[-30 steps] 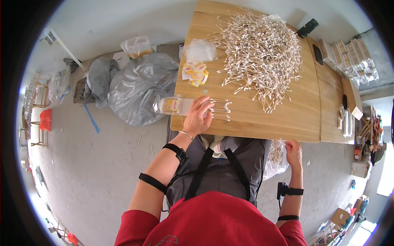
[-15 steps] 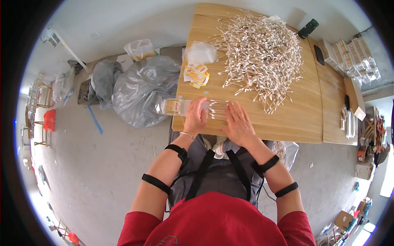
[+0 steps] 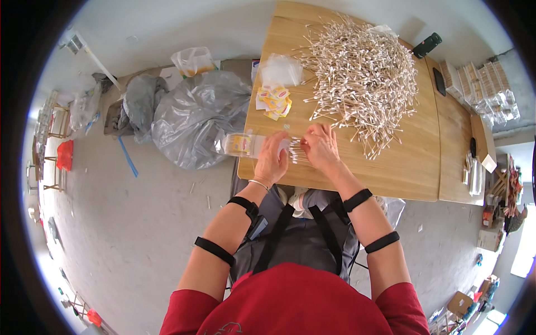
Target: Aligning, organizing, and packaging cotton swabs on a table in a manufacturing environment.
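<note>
A clear plastic bag (image 3: 252,146) lies along the table's near left edge, with a yellow label (image 3: 240,144) at its left end. My left hand (image 3: 271,159) curls over the bag's right end, gripping it. A row of cotton swabs (image 3: 296,149) pokes out between my hands, white tips showing. My right hand (image 3: 321,148) is closed with bent fingers on the swabs' right ends; its fingertips are partly hidden. Beyond my right hand spreads a large heap of cotton swabs (image 3: 363,84).
Yellow-and-white label cards (image 3: 273,102) and clear empty bags (image 3: 281,71) lie on the wooden table (image 3: 391,181). A dark green bottle (image 3: 427,46) and a phone (image 3: 439,81) sit at the far right, near stacked packs (image 3: 486,89). Left of the table bulges a grey plastic sack (image 3: 198,120).
My right hand has gone from lying flat beside the swabs to bent fingers closed on them, slightly farther forward. The left hand stays at the bag. The view has shifted a little.
</note>
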Tool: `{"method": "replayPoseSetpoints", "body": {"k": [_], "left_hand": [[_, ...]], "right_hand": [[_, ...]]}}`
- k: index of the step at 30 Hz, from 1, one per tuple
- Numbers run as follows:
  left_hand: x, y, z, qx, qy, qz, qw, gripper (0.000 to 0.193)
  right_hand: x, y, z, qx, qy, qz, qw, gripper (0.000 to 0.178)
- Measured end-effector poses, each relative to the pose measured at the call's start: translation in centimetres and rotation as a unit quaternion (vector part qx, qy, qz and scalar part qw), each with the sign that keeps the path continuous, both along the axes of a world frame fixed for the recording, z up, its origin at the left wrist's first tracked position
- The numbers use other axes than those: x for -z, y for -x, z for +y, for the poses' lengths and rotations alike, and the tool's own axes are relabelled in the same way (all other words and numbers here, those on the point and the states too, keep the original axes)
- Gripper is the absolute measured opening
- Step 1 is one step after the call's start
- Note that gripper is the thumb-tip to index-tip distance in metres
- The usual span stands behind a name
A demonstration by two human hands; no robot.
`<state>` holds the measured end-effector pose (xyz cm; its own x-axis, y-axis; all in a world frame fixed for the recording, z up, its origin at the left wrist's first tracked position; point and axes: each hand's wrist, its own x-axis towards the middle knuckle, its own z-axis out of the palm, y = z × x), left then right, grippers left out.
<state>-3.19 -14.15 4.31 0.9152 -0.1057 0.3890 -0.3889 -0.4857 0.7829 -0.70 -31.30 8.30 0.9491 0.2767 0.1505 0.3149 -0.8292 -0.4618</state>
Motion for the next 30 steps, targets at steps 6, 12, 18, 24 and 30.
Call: {"method": "replayPoseSetpoints", "body": {"k": [6,12,18,24,30], "left_hand": [[-0.2,0.2,0.0,0.003,0.008,0.019,1.000,0.043],[-0.5,-0.1,-0.3,0.012,0.009,0.026,1.000,0.042],[-0.4,0.1,-0.2,0.020,-0.008,0.032,0.999,0.047],[-1.7,0.2,-0.9,0.056,-0.172,0.030,0.983,0.075],[-1.9,0.1,-1.0,0.059,-0.219,0.034,0.973,0.085]], "right_hand": [[0.1,-1.2,0.4,-0.074,0.111,0.042,0.990,0.009],[0.0,-0.7,-0.8,-0.083,0.143,-0.035,0.986,0.016],[-3.1,5.6,-8.0,0.024,0.036,-0.066,0.997,0.004],[-2.7,15.9,-18.7,0.193,0.089,0.072,0.974,0.004],[-3.0,17.1,-19.8,0.218,0.153,0.084,0.960,0.008]]}}
